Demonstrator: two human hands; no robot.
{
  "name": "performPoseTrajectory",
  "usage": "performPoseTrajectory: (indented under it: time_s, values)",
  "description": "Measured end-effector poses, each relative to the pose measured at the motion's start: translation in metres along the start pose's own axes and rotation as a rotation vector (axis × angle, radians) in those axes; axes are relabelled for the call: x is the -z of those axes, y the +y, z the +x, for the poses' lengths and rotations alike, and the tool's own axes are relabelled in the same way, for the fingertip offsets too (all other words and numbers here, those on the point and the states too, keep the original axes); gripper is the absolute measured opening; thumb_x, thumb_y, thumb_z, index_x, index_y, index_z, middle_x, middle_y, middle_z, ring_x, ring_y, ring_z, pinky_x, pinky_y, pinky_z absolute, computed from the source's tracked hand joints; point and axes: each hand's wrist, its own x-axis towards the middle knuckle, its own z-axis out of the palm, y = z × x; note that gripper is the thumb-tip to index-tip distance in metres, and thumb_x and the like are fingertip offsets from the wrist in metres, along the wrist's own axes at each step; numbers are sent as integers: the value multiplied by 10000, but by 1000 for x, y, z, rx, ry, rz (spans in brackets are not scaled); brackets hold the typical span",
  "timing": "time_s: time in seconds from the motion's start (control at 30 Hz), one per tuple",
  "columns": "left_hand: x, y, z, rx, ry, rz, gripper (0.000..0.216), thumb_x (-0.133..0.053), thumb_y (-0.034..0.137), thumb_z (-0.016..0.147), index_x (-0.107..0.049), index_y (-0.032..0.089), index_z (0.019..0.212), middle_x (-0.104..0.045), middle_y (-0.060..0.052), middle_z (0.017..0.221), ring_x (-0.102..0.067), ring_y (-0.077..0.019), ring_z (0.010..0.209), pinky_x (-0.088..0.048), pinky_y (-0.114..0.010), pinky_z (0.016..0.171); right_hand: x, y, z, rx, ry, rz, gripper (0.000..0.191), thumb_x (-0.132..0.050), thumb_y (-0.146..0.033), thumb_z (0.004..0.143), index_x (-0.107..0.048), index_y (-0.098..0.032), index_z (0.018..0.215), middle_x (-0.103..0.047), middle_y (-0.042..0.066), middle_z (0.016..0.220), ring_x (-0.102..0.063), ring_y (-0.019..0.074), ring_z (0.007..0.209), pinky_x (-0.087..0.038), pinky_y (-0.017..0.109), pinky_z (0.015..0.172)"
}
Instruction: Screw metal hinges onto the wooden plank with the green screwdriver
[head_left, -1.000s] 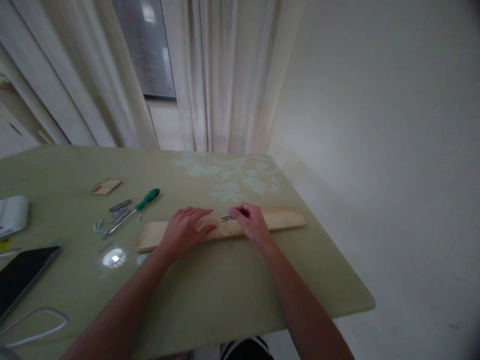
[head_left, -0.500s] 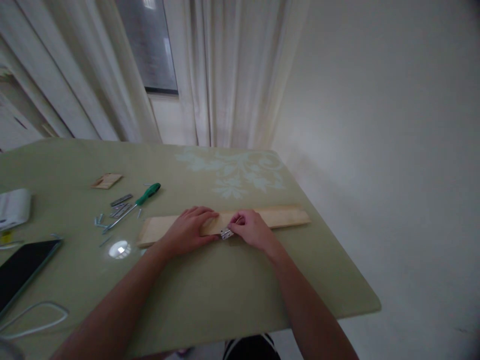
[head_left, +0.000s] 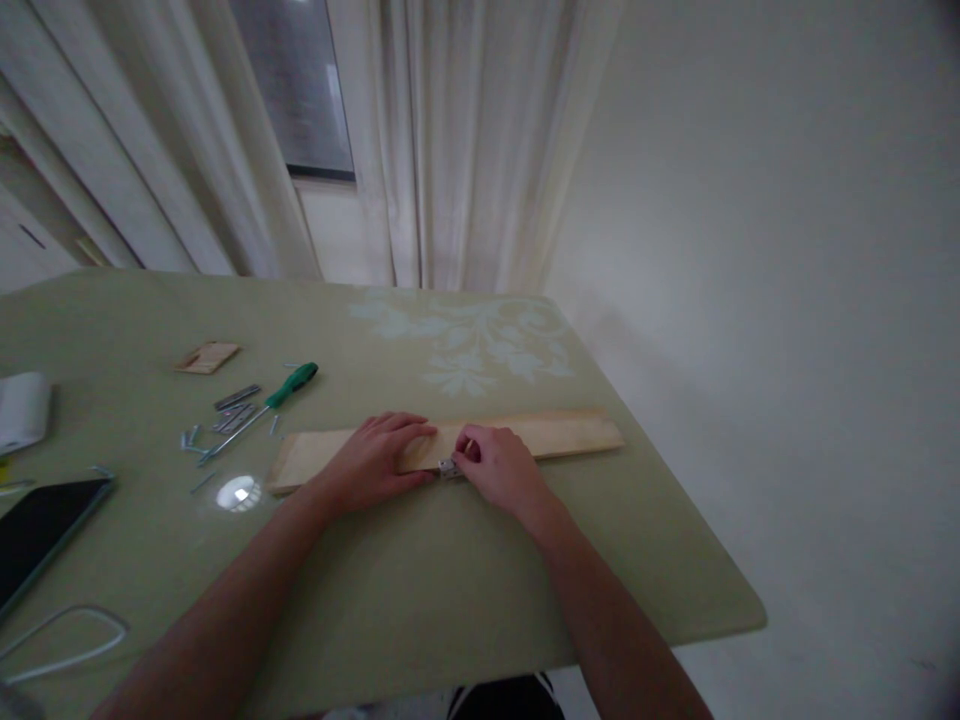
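A long pale wooden plank (head_left: 570,433) lies across the green table (head_left: 420,590). My left hand (head_left: 379,457) lies flat on the plank's middle, fingers stretched out, pressing it down. My right hand (head_left: 499,464) is closed in a pinch on a small metal hinge (head_left: 448,466) at the plank's near edge, just right of my left hand.
Left of the plank lie a green-handled screwdriver (head_left: 270,402), loose screws (head_left: 189,438) and flat metal pieces (head_left: 236,398). A small wood piece (head_left: 207,356) sits farther back. A dark tablet (head_left: 41,525), a white cable (head_left: 67,645) and a white object (head_left: 22,410) are at the left edge. Curtains hang behind.
My right hand has brought the hinge from the top face of the plank down to its near edge. The left hand stays flat on the plank.
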Motion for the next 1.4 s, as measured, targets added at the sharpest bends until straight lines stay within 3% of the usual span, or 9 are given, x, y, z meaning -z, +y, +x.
performPoseTrajectory:
  time_s: [0.2, 0.4, 0.73, 1.17, 1.4]
  values:
    - [-1, 7, -3, -2, -14, -6, 611, -756, 576, 862, -678, 305, 1404, -609, -126, 1526, -558, -387, 1381, -383, -530, 1163, 9, 2, -2, 94, -26, -43, 114, -805, -338, 865, -798, -228, 836, -752, 48, 845, -641, 180, 769, -392, 301, 682]
    - [-11, 21, 2, 0, 22, 14, 399, -708, 533, 924, -744, 272, 1223, -621, -137, 1518, -555, -371, 1409, -406, -544, 1173, 8, 5, -1, 137, -51, -97, 38, -806, -252, 869, -781, -224, 877, -714, 44, 893, -622, 182, 807, -383, 304, 701]
    - [-12, 22, 1, -19, 3, -134, 187, -725, 414, 925, -794, 305, 1060, -615, -84, 1535, -494, -389, 1473, -363, -603, 1197, 9, 6, -1, 155, -64, -82, 78, -801, -179, 860, -770, -227, 913, -703, 45, 974, -633, 193, 910, -418, 308, 774]
    - [-12, 18, 3, -37, -3, -113, 171, -754, 384, 900, -805, 288, 1032, -639, -108, 1502, -542, -394, 1437, -386, -591, 1192, 12, 11, -1, 167, -76, -24, 102, -803, -147, 841, -771, -218, 908, -712, 44, 968, -638, 186, 887, -442, 313, 814]
    - [-10, 20, 3, -61, -7, -33, 178, -732, 394, 921, -783, 282, 1049, -640, -96, 1505, -555, -347, 1435, -421, -571, 1189, 13, 8, -1, 153, -97, -21, 107, -806, -146, 841, -774, -204, 924, -704, 34, 972, -632, 166, 877, -445, 295, 823]
